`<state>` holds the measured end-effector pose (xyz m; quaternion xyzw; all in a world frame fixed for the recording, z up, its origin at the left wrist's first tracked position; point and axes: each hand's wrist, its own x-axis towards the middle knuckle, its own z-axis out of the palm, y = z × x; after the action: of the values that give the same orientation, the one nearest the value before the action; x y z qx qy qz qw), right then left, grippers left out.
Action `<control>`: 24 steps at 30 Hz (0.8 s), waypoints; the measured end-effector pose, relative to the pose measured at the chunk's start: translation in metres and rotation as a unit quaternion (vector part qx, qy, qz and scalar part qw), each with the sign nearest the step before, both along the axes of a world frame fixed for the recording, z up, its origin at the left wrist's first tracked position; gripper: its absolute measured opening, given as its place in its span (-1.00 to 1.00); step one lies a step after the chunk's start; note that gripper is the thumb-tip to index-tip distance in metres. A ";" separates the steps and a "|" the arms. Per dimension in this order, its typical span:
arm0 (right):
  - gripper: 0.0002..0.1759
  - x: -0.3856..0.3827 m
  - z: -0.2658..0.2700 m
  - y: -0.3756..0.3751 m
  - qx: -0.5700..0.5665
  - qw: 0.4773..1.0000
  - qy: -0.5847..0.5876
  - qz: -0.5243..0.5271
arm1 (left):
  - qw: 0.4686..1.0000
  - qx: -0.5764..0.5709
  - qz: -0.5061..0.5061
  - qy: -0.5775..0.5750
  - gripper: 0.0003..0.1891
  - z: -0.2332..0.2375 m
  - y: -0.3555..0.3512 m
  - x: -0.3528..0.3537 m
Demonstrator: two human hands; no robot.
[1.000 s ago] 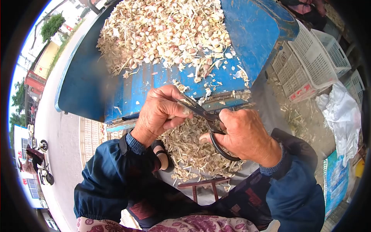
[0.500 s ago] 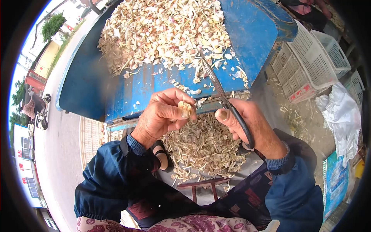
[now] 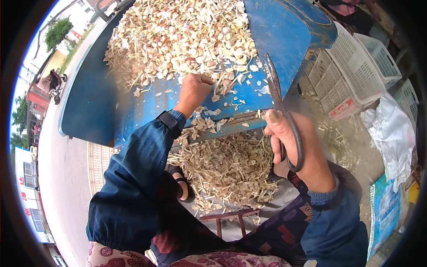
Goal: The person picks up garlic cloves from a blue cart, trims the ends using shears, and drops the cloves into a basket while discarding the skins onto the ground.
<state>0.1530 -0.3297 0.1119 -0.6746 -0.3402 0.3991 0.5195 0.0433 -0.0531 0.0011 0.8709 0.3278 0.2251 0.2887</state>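
My right hand [image 3: 300, 142] is wrapped round the dark handles of a pair of scissors [image 3: 274, 84], their blades pointing up and away over the blue cart bed [image 3: 153, 95]. At the near edge of a big heap of garlic [image 3: 182, 40], my left hand [image 3: 194, 92] reaches over the bed with its back to me. Its fingers are curled in, and whatever they hold is hidden. Just right of that hand lie loose garlic pieces [image 3: 227, 82] and bits of skin.
Dry garlic stalks and trimmings [image 3: 227, 167] are piled below the cart edge, between my feet. White plastic crates [image 3: 344, 75] stand at the right, with a white plastic bag [image 3: 389, 131] nearer me. A low stool [image 3: 229, 216] is between my legs. Part of another person shows at upper right.
My left hand has moved forward from in front of my chest to the heap's near edge; the garlic it held no longer shows. The scissors have turned more upright in my right hand.
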 end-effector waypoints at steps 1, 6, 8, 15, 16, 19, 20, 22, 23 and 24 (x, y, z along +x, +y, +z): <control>-0.36 0.002 -0.001 0.000 -0.001 1.000 -0.003 0.000 | 0.998 0.051 -0.028 -0.012 -0.88 -0.004 -0.002 0.006; -0.36 0.014 -0.007 -0.008 0.009 1.000 -0.011 0.006 | 0.976 0.173 -0.132 0.017 -0.90 -0.008 -0.009 0.015; -0.33 0.015 -0.008 -0.008 0.031 0.999 -0.008 -0.009 | 0.968 0.192 -0.153 0.059 -0.95 -0.007 -0.009 0.006; -0.33 0.013 -0.008 -0.009 0.019 0.999 -0.029 0.015 | 0.984 0.086 -0.127 0.088 -0.90 -0.006 0.009 -0.020; -0.33 0.013 -0.008 -0.008 0.016 0.999 -0.036 0.021 | 0.991 0.026 -0.099 0.083 -0.88 -0.001 0.007 -0.025; -0.34 0.015 -0.006 -0.009 0.024 0.997 -0.062 0.043 | 0.984 -0.128 -0.045 0.116 -0.84 0.018 0.005 -0.038; -0.34 0.014 -0.004 -0.008 0.031 0.996 -0.069 0.050 | 0.980 -0.142 -0.039 0.131 -0.84 0.023 0.003 -0.042; -0.34 0.011 -0.001 -0.006 0.015 0.998 -0.055 0.039 | 0.977 -0.136 -0.038 0.157 -0.83 0.021 0.007 -0.051; -0.34 0.010 -0.001 -0.005 0.006 0.998 -0.048 0.034 | 0.980 -0.130 -0.039 0.145 -0.83 0.018 0.008 -0.055; -0.34 0.009 -0.002 -0.002 0.010 1.000 -0.015 0.013 | 0.983 -0.124 -0.040 0.131 -0.82 0.019 0.006 -0.054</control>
<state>0.1621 -0.3322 0.1100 -0.6706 -0.3608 0.3926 0.5157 -0.0112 -0.0473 0.0202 0.8628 0.3531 0.0549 0.3577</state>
